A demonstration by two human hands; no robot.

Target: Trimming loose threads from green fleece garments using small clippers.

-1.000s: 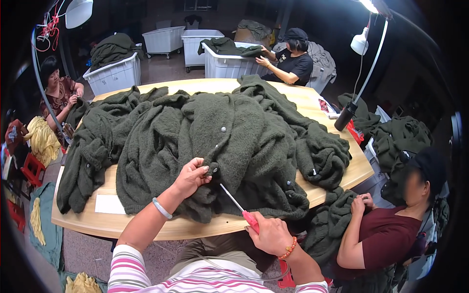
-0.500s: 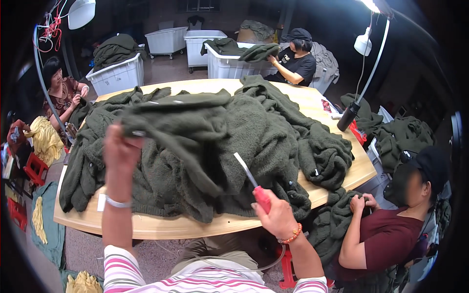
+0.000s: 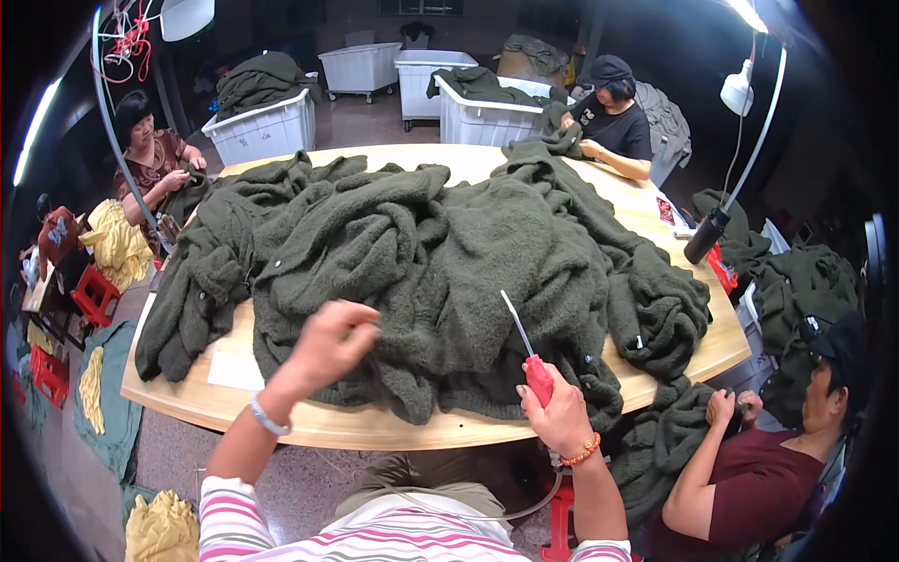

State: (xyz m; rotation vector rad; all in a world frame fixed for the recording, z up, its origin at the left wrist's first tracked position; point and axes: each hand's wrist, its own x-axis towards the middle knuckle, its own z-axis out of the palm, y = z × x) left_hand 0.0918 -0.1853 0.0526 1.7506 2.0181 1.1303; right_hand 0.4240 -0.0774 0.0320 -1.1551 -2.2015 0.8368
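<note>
A heap of dark green fuzzy knit sweaters [image 3: 510, 272] covers much of the pale wooden table [image 3: 440, 433]. My left hand [image 3: 332, 345] hovers at the front of the heap, fingers loosely curled and slightly apart, with nothing visible in them. In my right hand [image 3: 560, 412] is a red-handled tool [image 3: 537, 377] with a long thin metal shaft. Its shaft points up and forward over the sweaters. A thin clear hose [image 3: 538, 512] runs from near my right wrist across my lap. Small pale buttons or tags dot the knit.
Co-workers handle green garments at the left, far right and near right [image 3: 740, 468]. White bins [image 3: 257, 136] with garments stand behind the table. A black cylinder [image 3: 707, 234] on a lamp arm is at the right edge; white paper [image 3: 236, 370] lies at front left.
My left hand has let go of a green sweater it was lifting, which now lies on the heap, and has come down and to the right. The tool has shifted slightly right.
</note>
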